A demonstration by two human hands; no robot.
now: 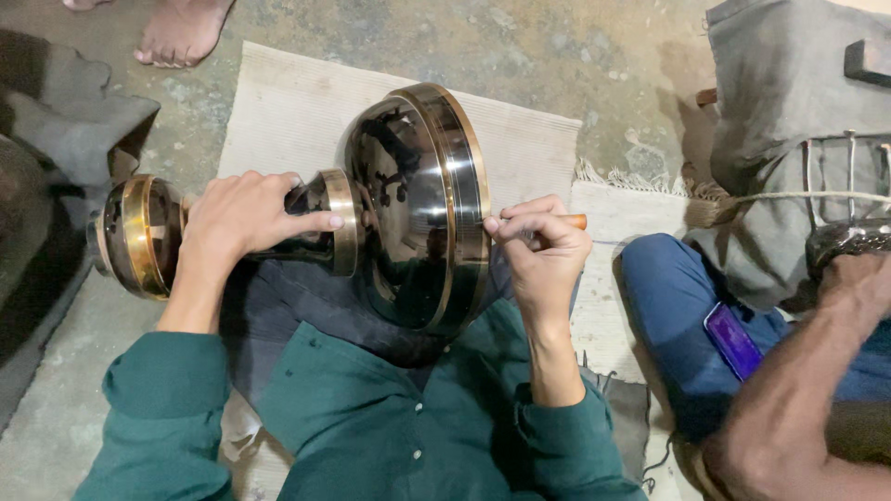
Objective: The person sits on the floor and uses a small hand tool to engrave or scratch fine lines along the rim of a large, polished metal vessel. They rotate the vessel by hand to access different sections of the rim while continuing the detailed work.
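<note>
View from above, looking down at a person seated on the floor in a green shirt (371, 417), working on a large metal piece laid across the lap.

The piece is a dark, polished vessel (418, 209) with brass bands, lying on its side. Its long axis runs left to right: a wide round bowl at the right, a narrow neck (325, 223) in the middle, and a smaller flared base (139, 237) at the far left.

The left hand (241, 218) wraps around the neck, fingers curled over it, index finger stretched toward the brass collar beside the bowl. It holds the vessel firmly.

The right hand (543, 250) sits just right of the bowl's rim, closed in a tight pinch on a thin tool (577, 222) with an orange-brown handle. The pinching fingertips touch the brass rim; the tool's tip is hidden. The rim lies directly left of this hand, so the right hand is the nearer one to it.

At the right, another person's knee in blue trousers (668, 297), a purple phone (733, 339) and a forearm (817, 371).

Beneath is a pale woven mat (288, 111) on a concrete floor (575, 56). At the top left, a bare foot (181, 32).
</note>
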